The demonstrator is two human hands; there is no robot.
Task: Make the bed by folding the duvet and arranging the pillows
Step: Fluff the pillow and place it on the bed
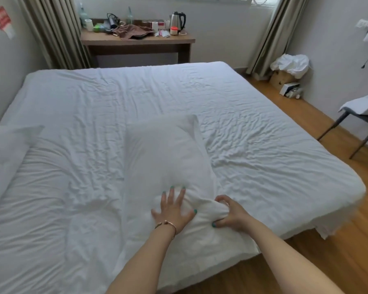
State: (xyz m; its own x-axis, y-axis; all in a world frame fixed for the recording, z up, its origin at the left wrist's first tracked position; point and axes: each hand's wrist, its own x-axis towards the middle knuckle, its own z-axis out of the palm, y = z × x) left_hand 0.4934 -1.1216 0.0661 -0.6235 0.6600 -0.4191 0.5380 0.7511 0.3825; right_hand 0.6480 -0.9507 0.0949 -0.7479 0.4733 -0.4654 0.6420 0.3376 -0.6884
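Both forearms reach over the bed [263,115]'s near edge, left hand [172,211] spread flat to pin the pillow [168,153] while my right hand [229,213] pinches its bunched corner to tidy the case, second pillow [6,153] waiting far left.

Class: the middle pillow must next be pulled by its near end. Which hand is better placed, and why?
The right hand: its fingers already pinch the pillow at its near corner, while the left hand only presses flat.
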